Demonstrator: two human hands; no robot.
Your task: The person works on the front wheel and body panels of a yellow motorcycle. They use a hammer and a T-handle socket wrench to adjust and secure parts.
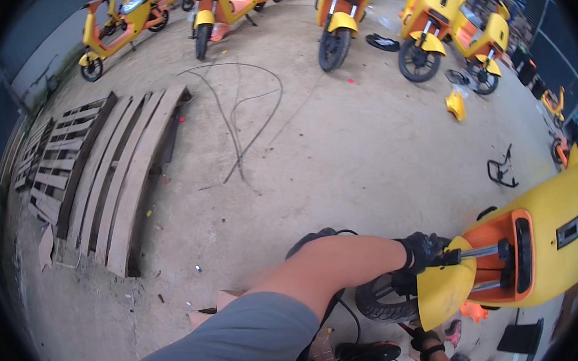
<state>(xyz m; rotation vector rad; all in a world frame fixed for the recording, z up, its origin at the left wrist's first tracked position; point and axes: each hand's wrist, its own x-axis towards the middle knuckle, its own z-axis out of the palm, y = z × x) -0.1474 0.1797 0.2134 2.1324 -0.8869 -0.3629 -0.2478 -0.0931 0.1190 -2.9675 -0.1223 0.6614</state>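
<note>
A yellow and orange scooter [549, 212] lies tipped at the right, its front end toward me. Its yellow front mudguard [449, 288] partly covers the black front wheel [384, 300]. My left hand [424, 250], in a black glove, is closed round the lower end of the silver front fork [481, 251]. Below the mudguard is my right hand [424, 340], also black-gloved, its fingers curled beside the wheel. A small red bit shows by those fingers, but what they hold is mostly hidden. My left forearm hides part of the wheel.
Wooden pallets [124, 172] lie at the left. Thin cable [236, 147] loops across the concrete floor. More yellow scooters [344, 15] stand along the back. A black metal bracket [501, 169] and a yellow plastic piece [455, 105] lie at the right; cardboard [227, 297] is below my arm.
</note>
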